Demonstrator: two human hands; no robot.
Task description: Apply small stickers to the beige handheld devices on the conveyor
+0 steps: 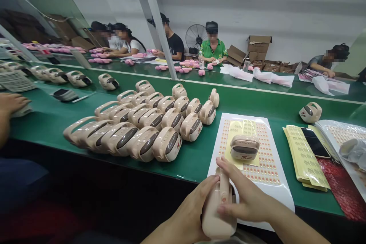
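Close to my body, at the table's front edge, I hold a beige device with a loop handle (213,219). My left hand (190,207) is wrapped round its left side. On the handle lie the thumb and fingers of my right hand (247,196), beside a small orange sticker (223,199). Another beige device with a dark glossy panel and a reddish print (244,148) stands just beyond my hands. Beneath it are yellow label sheets (235,133) and a white sheet of small orange stickers (265,148). My hands partly hide the held device.
Several rows of similar devices (143,122) stand to the left on the green table (177,169). At right lie a yellow label stack (303,156), a phone (316,143) and red mesh material (340,190). A neighbour's hand (14,103) is far left; people work beyond the divider.
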